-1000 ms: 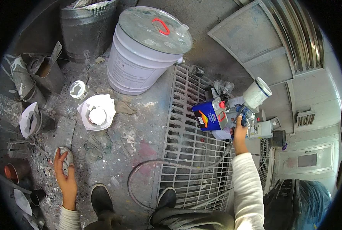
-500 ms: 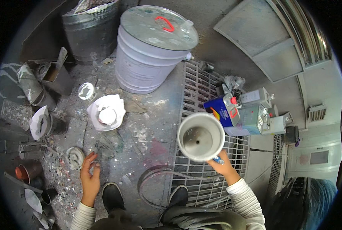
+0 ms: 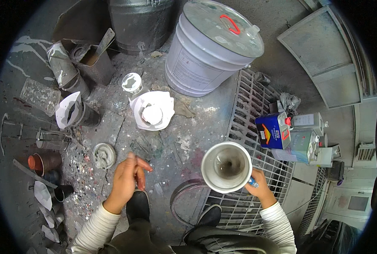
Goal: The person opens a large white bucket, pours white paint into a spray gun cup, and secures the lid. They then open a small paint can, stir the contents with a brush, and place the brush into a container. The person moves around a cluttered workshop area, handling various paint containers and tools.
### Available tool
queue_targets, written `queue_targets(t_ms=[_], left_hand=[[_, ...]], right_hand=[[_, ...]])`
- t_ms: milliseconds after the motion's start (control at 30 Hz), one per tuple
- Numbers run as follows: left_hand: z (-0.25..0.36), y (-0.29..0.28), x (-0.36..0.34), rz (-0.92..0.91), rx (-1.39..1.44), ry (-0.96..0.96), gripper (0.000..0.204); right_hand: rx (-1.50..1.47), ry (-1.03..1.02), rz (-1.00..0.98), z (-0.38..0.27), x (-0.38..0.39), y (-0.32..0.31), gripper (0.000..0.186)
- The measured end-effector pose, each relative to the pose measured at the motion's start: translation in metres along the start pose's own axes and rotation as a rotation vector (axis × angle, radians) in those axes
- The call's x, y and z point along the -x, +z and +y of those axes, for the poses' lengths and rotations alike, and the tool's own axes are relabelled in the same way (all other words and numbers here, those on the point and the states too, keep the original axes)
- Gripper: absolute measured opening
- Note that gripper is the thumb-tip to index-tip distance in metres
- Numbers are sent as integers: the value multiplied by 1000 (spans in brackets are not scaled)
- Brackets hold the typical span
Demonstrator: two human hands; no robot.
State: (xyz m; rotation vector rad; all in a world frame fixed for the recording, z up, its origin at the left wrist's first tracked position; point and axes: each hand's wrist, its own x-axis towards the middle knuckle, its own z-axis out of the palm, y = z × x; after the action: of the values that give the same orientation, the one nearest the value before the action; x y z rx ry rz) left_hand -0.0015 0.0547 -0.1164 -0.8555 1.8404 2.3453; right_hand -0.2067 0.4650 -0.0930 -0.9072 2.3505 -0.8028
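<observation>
Paint-spattered floor lies below the empty left hand, its fingers loosely bent, while the right hand grips the gun, whose upturned cup, above the grating's edge, is best held level with a steady wrist.

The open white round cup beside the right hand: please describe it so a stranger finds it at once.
Start from the big lavender drum with the red lid handle. Lower in the picture, beside the right hand, is the open white round cup, its grey inside facing the camera. Unlike the containers on the floor, it is held up.
</observation>
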Motion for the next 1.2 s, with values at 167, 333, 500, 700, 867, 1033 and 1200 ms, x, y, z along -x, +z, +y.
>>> queue_targets(t_ms=[167,333,500,700,867,1033,1200], left_hand=[[52,22,9,-177,-230,326,34],[107,35,3,-360,-735,942,23],[126,48,-19,-725,-1311,1563,34],[85,81,-7,-1272,-2064,1411,27],[55,63,12,-1215,-1400,660,28],[44,42,28,-1058,-823,206,29],[41,38,36,-958,-605,85,31]], right_hand=[[-94,-93,49,0,5,2,54],[-27,-86,-49,-4,2,-2,55],[4,-74,-174,-23,-9,-5,60],[60,-176,-424,-52,-30,0,62],[34,-195,-565,-63,-33,13,56],[-30,-228,-595,-60,-25,22,55],[-132,-192,-564,-49,-29,13,56]])
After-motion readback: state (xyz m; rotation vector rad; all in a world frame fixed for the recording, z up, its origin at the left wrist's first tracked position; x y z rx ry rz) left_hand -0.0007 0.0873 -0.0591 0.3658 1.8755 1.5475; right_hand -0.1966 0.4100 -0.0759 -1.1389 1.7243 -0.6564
